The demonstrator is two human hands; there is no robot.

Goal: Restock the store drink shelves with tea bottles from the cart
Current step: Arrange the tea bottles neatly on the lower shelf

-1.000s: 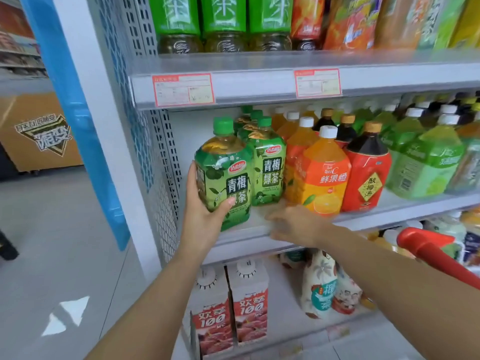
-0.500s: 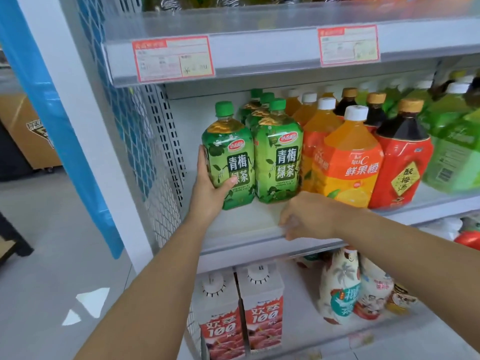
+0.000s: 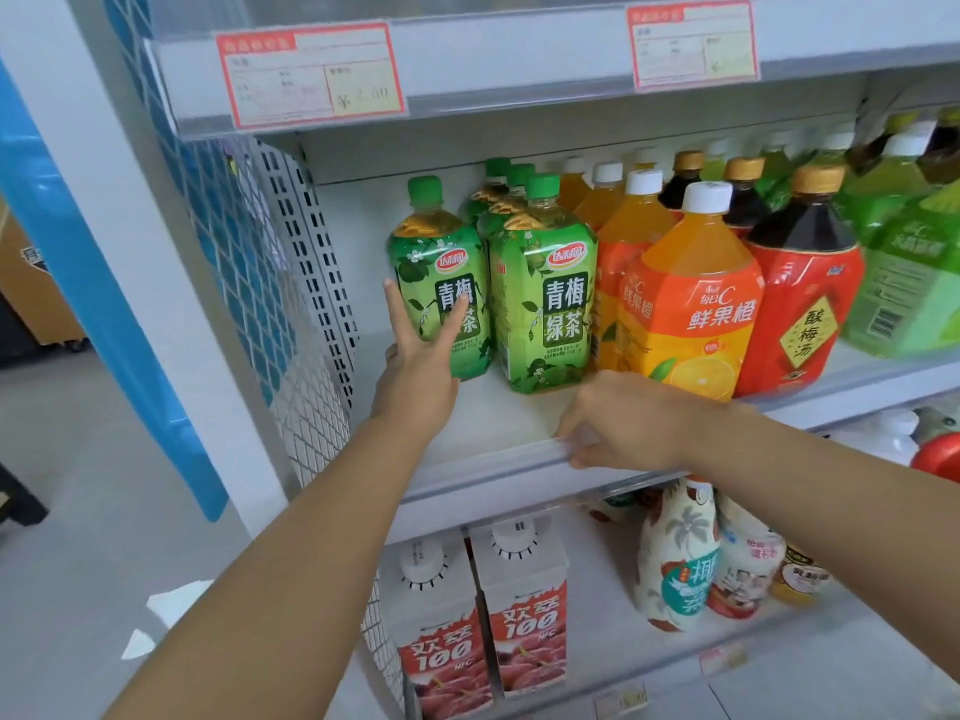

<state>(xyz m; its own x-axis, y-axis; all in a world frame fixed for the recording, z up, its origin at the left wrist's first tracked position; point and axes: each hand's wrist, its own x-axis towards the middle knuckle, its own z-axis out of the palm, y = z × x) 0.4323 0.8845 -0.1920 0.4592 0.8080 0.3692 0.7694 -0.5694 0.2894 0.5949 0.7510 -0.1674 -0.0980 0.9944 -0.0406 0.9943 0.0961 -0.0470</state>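
Note:
A green tea bottle (image 3: 441, 283) with a green cap stands upright at the left end of the middle shelf (image 3: 498, 433). My left hand (image 3: 418, 376) wraps its lower part, thumb on the label and fingers behind its left side. A second green tea bottle (image 3: 545, 304) stands just to its right, with more green-capped ones in a row behind. My right hand (image 3: 623, 420) rests on the shelf's front lip, fingers curled over the edge, holding no bottle.
Orange juice bottles (image 3: 691, 304) and a red-labelled dark bottle (image 3: 802, 304) fill the shelf to the right. A perforated side panel (image 3: 306, 283) bounds the shelf on the left. White cartons (image 3: 441, 636) stand on the shelf below. A red cart handle (image 3: 937, 457) shows at right.
My left hand has pushed the green tea bottle further back onto the shelf, beside the second one. The view has moved closer and lower. My right hand stays on the shelf lip.

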